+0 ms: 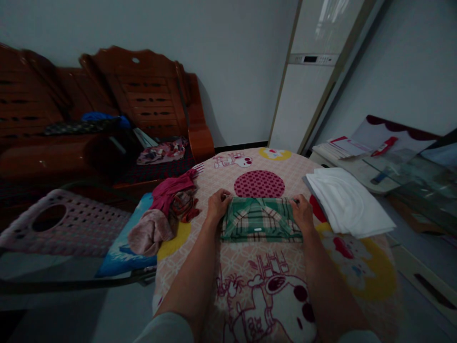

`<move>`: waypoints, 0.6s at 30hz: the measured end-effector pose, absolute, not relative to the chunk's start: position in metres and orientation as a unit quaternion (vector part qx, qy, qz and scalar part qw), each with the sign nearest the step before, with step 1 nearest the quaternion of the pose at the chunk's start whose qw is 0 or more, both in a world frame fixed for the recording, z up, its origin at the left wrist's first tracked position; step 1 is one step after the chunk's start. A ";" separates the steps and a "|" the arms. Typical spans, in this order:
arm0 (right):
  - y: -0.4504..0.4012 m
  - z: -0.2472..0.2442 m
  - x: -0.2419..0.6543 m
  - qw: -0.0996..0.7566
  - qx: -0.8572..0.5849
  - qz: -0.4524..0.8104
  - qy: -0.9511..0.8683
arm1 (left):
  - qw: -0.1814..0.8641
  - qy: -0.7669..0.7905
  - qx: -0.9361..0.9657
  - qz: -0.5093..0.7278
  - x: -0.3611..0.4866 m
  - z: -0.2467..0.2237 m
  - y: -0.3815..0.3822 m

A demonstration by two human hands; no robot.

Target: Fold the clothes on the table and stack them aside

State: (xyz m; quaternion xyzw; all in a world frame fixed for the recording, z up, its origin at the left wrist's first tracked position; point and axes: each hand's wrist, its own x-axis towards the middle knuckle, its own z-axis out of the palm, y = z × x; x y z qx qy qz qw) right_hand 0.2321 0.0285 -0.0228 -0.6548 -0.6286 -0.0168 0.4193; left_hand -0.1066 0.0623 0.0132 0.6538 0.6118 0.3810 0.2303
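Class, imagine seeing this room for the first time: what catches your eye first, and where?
The green plaid cloth stands out, its far corners held by the left hand and right hand over the patterned tablecloth. Next comes the white cloth on the right, then the crimson cloth at the left edge.

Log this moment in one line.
left hand: pinching far left corner of green plaid cloth | right hand: pinching its far right corner | folded white cloth: at right | crumpled pink cloth: at left

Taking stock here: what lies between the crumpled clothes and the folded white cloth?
The green plaid cloth, left hand and right hand at its far corners; the head view shows it.
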 end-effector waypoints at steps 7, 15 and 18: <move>0.032 -0.030 0.236 0.432 -0.636 -0.012 -0.639 | 0.265 0.633 0.651 0.324 -0.117 0.020 0.061; 0.037 -0.040 0.242 0.433 -0.623 -0.001 -0.651 | 0.277 0.633 0.661 0.293 -0.125 0.022 0.060; 0.032 -0.030 0.239 0.464 -0.616 0.034 -0.635 | 0.302 0.602 0.656 0.340 -0.124 0.017 0.061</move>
